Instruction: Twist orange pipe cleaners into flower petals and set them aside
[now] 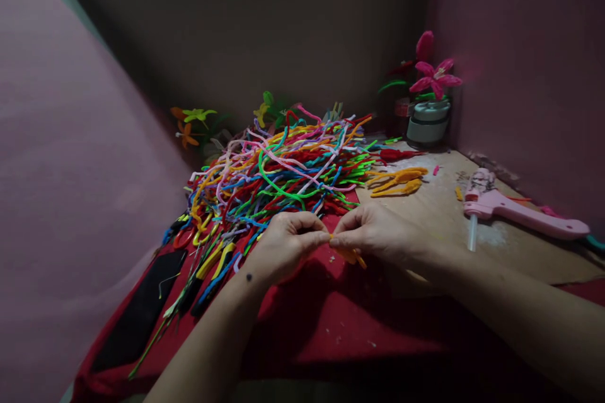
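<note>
Thumb and forefinger of my left hand (295, 239) pinch one end of an orange pipe cleaner (350, 256). Right beside it, my right hand (373, 233) pinches the same piece, the fingertips of both hands almost touching. Part of the orange piece hangs below my right fingers; the rest is hidden behind them. Just beyond my hands lies a large heap of pipe cleaners (288, 167) in many colours. Several orange pipe cleaner pieces, bent into petal-like shapes (399, 181), rest on a cardboard sheet (425, 214) past my right hand.
A pink glue gun (524, 213) lies on the cardboard at right. Yellow-handled pliers (215, 261) and a black phone-like slab (139, 308) lie at left on the red cloth (340, 334). A pink pipe-cleaner flower (435, 79) stands in a grey-green pot (428, 123) at the back.
</note>
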Tool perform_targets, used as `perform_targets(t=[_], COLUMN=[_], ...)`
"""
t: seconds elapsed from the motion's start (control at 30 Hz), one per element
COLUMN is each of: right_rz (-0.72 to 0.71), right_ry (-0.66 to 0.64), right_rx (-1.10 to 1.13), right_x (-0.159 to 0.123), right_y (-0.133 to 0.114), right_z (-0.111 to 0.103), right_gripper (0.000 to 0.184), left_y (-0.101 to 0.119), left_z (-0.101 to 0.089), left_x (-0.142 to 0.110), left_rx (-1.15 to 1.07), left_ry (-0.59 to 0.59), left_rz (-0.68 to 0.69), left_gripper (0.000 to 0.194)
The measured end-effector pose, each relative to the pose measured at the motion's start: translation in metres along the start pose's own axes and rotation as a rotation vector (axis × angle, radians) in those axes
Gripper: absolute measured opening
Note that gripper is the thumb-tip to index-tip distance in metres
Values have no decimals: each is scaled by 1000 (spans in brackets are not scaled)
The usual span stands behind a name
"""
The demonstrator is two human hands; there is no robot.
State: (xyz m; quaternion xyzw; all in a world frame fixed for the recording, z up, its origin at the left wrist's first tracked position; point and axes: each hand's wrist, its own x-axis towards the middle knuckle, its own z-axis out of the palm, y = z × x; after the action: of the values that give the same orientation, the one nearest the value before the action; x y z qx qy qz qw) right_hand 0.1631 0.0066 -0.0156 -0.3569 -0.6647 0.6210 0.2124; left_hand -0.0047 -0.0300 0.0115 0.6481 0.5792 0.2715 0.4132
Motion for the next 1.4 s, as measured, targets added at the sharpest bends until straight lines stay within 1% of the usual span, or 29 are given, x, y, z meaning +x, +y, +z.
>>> perform_targets(t=[0.07,0.1,0.2,0.27,0.4,0.53,0.7,0.83,0.97,1.07,1.13,1.23,1.3,1.4], right_rz=[-16,-14,3,-5,-31,-8,2,44,50,68,77,60,30,-27], right_ry=[68,98,148,132,44,-12,-74,-81,-74,-73,-51,45,131,228], right_rx=[11,11,30,55,91,142,288,378,397,402,409,462,518,557], right_x=[0,1,2,3,5,3,4,7,7,7,7,9,9,10], right_y=[1,1,3,6,11,11,14,21,23,22,21,19,18,16], right_z=[2,3,5,5,4,3,4,5,7,8,8,7,6,4], right_gripper=[18,18,16,17,20,20,15,14,20,18,14,12,14,21], left_y=[-2,-3,-6,-8,-11,-11,-6,-1,2,3,2,-3,-7,-13], left_z=[2,2,3,3,4,4,6,9,12,14,15,15,14,14], left_x=[1,2,3,4,6,5,4,2,1,2,4,8,10,12], left_rx=[-142,-202,-313,-351,-409,-420,-374,-295,-266,-262,-257,-303,-372,-473], left_ry=[-33,-43,-46,-43,-59,-68,-22,32,50,58,79,124,97,-4], left_rz=[-88,-107,-95,-91,-81,-70,-53,-38,-23,-25,-19,-1,-27,-94], left_gripper=[15,15,15,15,14,15,15,15,14,15,16,19,23,26])
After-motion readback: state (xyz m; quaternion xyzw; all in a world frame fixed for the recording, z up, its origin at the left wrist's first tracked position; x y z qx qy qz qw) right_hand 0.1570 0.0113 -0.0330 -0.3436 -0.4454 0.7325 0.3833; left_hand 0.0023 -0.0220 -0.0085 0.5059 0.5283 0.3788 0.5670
